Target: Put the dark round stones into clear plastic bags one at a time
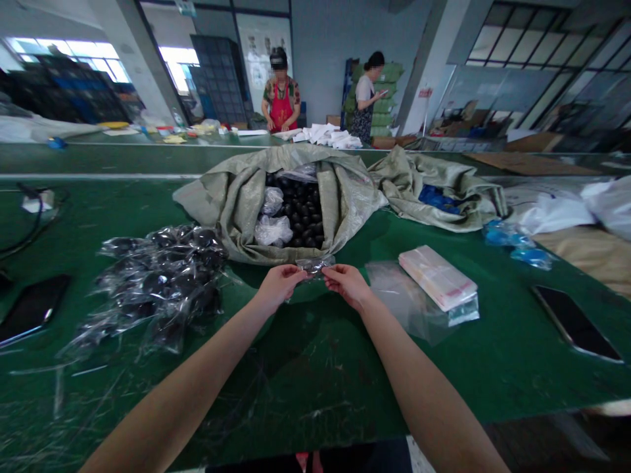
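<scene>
My left hand (279, 284) and my right hand (346, 282) meet over the green table (315, 368), each pinching one end of a small clear plastic bag (315, 265). Just beyond them lies an open woven sack (236, 197) full of small black round pieces (303, 213), with a few crumpled clear bags inside. To my left sits a heap of black pieces packed in clear bags (162, 276). A stack of flat clear bags (438, 277) lies to my right.
A second crumpled sack (438, 187) with blue bags lies at the back right. Dark phones rest at the left (32, 307) and right (574, 322) table edges. Two people (280, 92) work at a far table.
</scene>
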Available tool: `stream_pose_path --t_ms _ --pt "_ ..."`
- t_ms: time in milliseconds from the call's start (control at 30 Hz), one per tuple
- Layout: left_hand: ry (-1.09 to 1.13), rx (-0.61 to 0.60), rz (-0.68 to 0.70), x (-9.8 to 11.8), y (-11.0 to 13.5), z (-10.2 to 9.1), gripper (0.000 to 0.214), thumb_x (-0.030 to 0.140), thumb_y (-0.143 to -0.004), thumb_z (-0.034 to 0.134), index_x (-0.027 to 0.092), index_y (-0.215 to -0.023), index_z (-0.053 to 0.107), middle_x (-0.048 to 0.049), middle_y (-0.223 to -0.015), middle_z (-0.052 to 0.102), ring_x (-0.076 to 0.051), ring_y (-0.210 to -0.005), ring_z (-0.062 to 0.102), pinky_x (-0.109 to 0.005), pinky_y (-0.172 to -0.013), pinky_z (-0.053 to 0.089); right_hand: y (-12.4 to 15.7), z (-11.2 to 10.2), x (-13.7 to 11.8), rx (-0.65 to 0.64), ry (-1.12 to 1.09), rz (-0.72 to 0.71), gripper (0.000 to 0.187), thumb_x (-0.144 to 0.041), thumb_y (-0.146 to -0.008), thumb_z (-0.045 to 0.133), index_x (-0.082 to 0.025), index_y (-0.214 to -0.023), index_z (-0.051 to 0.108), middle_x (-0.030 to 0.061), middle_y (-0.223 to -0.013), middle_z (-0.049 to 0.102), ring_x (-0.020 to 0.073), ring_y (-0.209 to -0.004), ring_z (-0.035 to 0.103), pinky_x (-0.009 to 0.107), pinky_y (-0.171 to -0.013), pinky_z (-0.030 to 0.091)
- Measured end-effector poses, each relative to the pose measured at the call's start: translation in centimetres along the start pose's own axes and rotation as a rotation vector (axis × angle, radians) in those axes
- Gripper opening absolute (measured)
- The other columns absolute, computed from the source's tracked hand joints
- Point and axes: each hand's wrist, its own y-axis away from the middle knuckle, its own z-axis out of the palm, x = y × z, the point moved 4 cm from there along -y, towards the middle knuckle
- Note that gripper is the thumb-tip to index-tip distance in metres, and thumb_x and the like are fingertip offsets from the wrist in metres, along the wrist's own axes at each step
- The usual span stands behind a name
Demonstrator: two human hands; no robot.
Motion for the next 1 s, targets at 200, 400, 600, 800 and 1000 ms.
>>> stream_pose_path --t_ms 200,400,600,800,1000 --pt "-0.041 -0.148 -0.047 2.0 0.0 -1.2 0.032 0.04 -0.062 0.078 0.016 -0.071 0.059 0.0108 -0.044 0.033 -0.003 -0.036 0.022 -0.021 -0.037 0.011 0.7 0.8 -0.5 -0.073 -0.119 0.094 0.004 -0.015 -0.08 0.069 -0.012 -0.079 0.069 0.0052 -0.068 0.072 0.0102 -0.058 0.066 0.019 -0.056 0.054" --pt "-0.649 0.046 0.04 7.5 1.3 -7.5 0.03 0.045 -0.07 0.068 0.016 -0.077 0.068 0.0036 -0.048 0.047 -0.009 -0.041 0.036 -0.023 -0.04 0.022 0.6 1.1 0.2 -0.093 -0.058 0.14 0.027 -0.018 -0.093 0.047 -0.01 -0.081 0.07 0.01 -0.072 0.074 0.0125 -0.059 0.068 0.021 -0.056 0.054" --pt "-1.362 0.805 0.283 13.5 3.6 -19.2 0.024 0.044 -0.079 0.057 0.022 -0.086 0.065 -0.0092 -0.081 0.066 -0.032 -0.085 0.061 -0.038 -0.066 0.047 0.3 0.5 0.2 -0.045 -0.001 0.082 0.023 -0.021 -0.092 0.051 -0.012 -0.078 0.067 0.0071 -0.067 0.071 0.0111 -0.055 0.065 0.02 -0.053 0.051" --pt "-1.747 0.524 -0.024 10.9 0.9 -21.7 0.016 0.03 -0.079 0.053 0.02 -0.085 0.064 -0.0105 -0.084 0.066 -0.033 -0.083 0.064 -0.047 -0.07 0.05 0.0 0.4 0.4 -0.003 0.116 0.055 0.015 -0.023 -0.085 0.058 -0.014 -0.075 0.065 0.0043 -0.064 0.069 0.0095 -0.052 0.061 0.019 -0.049 0.047" --pt "-1.667 0.23 0.432 10.4 -2.8 -8.4 0.031 0.035 -0.088 0.044 0.017 -0.098 0.068 -0.0139 -0.096 0.069 -0.03 -0.084 0.066 -0.039 -0.075 0.049 -1.0 -1.1 -0.5 0.146 0.509 -0.212 0.021 -0.032 -0.085 0.055 -0.017 -0.075 0.068 -0.0015 -0.058 0.061 0.0076 -0.044 0.046 0.02 -0.042 0.032"
